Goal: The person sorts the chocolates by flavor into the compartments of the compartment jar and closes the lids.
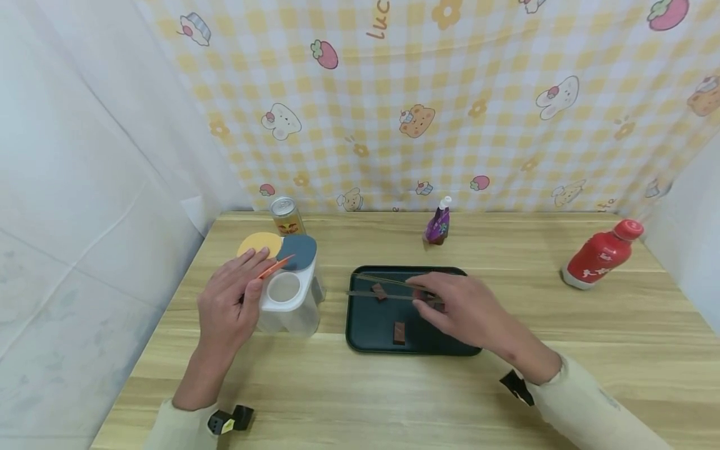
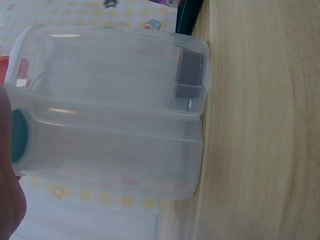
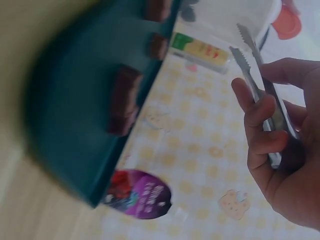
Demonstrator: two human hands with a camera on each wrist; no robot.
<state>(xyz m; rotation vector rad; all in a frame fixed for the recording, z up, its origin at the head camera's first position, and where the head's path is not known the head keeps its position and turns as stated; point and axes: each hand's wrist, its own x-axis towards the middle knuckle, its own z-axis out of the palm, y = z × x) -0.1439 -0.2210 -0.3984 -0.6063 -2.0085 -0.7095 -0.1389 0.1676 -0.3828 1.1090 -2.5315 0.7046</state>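
On the left, a clear storage container (image 1: pixel 289 315) has yellow, dark blue and orange flap lids around an uncovered round opening. My left hand (image 1: pixel 230 300) lies over its top, with the raised orange lid (image 1: pixel 275 266) between thumb and fingers. A dark chocolate piece (image 2: pixel 189 74) shows at the bottom of one compartment. My right hand (image 1: pixel 458 303) holds metal tongs (image 3: pixel 253 47) over the dark green tray (image 1: pixel 357 344); their tips are apart with nothing between them. Chocolate pieces lie on the tray, one near the front (image 1: pixel 399 333) and another (image 1: pixel 379 291) under the tongs; others are partly hidden by my hand.
Behind the container stands a gold can (image 1: pixel 287 216). A purple pouch (image 1: pixel 437 225) with a white cap is at the back, beyond the tray. A red bottle (image 1: pixel 602 255) stands at the right. A yellow checked curtain (image 1: pixel 365 112) hangs along the table's back edge.
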